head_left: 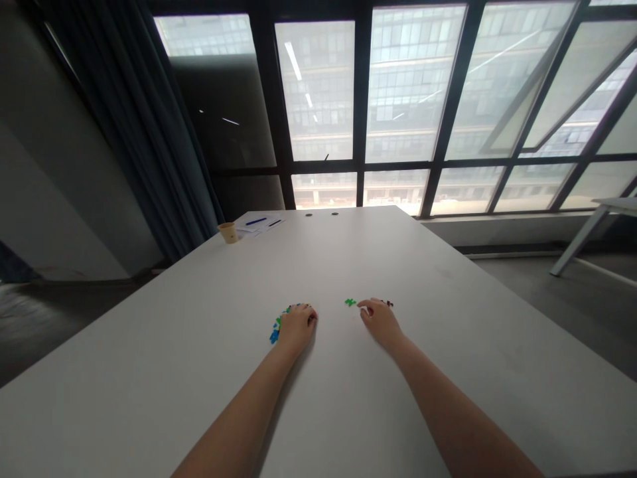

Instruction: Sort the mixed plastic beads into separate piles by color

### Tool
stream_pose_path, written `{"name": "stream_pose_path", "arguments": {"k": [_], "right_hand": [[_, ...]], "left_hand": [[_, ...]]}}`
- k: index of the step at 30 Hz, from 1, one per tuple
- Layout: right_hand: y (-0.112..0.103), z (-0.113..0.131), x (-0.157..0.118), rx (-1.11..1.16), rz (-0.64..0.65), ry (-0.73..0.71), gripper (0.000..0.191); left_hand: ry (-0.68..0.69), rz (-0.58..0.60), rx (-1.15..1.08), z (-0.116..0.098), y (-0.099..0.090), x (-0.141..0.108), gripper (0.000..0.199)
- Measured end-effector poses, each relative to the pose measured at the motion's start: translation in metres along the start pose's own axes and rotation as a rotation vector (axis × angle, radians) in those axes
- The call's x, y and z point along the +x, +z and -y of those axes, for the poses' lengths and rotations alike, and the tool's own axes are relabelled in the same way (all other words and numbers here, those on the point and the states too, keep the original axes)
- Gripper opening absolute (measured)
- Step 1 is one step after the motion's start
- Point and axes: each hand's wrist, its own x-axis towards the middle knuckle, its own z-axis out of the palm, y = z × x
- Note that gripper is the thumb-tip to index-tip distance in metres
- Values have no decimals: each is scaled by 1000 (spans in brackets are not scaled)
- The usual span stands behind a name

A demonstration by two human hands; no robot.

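I saw the left hand [297, 320] curled over coloured pieces [274, 334], partly hiding them, and the right hand [381, 320] loosely bent beside green pieces [350, 302], blocking some dark pieces [390, 303]; I couldn't tell whether either gripped anything. Farther up the white table [348, 262], a cup [228, 233] and papers [255, 227] stayed out of the way.
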Motion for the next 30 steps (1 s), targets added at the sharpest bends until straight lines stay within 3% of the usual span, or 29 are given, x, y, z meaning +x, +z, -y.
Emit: {"name": "stream_pose_path", "arguments": {"k": [4, 8, 13, 17, 24, 30], "right_hand": [[0, 1, -1, 18, 3, -10, 24], [-2, 3, -3, 38, -7, -26, 24], [-6, 8, -5, 60, -6, -52, 24], [-9, 11, -7, 79, 5, -72, 25], [-14, 18, -9, 91, 1, -113, 24], [-16, 22, -9, 97, 1, -142, 24]], "left_hand": [[-12, -30, -91, 2, 3, 2, 18], [-73, -40, -587, 1, 11, 7, 13], [-306, 206, -1402, -16, 8, -1, 25], [-323, 345, -1763, -30, -3, -12, 29], [-298, 443, -1897, -40, -8, -19, 35], [-228, 443, -1894, -40, -5, -18, 32]]}}
